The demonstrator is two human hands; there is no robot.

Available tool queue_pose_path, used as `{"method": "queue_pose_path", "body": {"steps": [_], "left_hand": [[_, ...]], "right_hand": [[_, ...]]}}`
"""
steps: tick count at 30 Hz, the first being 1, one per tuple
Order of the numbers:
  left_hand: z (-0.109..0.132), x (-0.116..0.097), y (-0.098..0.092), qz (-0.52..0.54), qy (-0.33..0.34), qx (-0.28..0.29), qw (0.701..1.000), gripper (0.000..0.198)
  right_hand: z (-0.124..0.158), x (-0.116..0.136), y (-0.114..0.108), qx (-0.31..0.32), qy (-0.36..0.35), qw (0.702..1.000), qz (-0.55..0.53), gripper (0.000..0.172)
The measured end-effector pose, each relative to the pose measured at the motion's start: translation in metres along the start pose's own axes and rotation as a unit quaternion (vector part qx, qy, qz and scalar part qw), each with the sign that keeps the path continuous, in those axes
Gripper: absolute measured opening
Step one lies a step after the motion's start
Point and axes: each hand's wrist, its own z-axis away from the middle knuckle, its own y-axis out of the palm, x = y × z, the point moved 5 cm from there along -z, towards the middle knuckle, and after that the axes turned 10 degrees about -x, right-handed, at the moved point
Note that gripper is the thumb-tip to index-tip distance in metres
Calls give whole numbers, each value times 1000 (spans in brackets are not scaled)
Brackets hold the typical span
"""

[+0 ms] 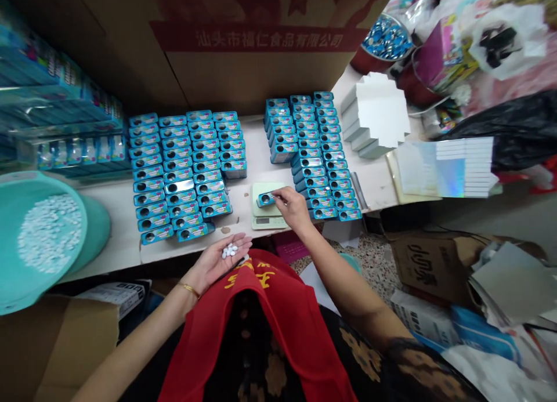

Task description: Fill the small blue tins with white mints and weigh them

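My left hand (224, 256) is held palm up in front of the table edge, fingers stretched out, with several small white candies (229, 250) lying in it. A small blue box (264, 199) with a dark round hole in its top stands on a pale green digital scale (261, 221). The fingers of my right hand (290, 206) are pinched at the box's right end, hiding part of it. Rows of similar blue boxes (180, 186) stand left of the scale, and more blue boxes (314, 171) stand to its right.
A turquoise tub (93, 231) of white candies stands at the left. Behind the rows rises a large cardboard carton (243, 71). White stacked card pieces (378, 109), flat printed sheets (448, 167) and a red bowl (369, 64) of blue-silver pieces are at the right.
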Motion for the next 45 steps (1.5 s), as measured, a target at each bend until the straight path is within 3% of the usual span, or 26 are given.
{"method": "queue_pose_path", "body": {"steps": [7,12,25,36,38,40,42,45], "left_hand": [[5,1,-2,5,-3,-9,1000,25],[6,2,-2,9,-7,-12,1000,25],[9,2,-9,28,0,-25,999,25],[6,3,-12,36,3,-2,999,25],[5,2,-7,42,7,14,999,23],[4,1,-2,49,17,32,998,20],[4,2,4,48,16,47,998,21],[5,5,10,40,11,61,997,25]], "right_hand": [[11,-24,-43,-96,90,990,-42,16],[22,-29,-56,-136,89,986,-38,15],[23,-9,-37,-88,52,994,-38,15],[12,6,-5,-27,-15,999,-34,17],[25,23,3,4,-34,999,-29,18],[47,48,20,91,-86,991,-38,18],[73,75,42,209,-163,964,-27,19],[97,91,66,296,-201,933,39,24]]}}
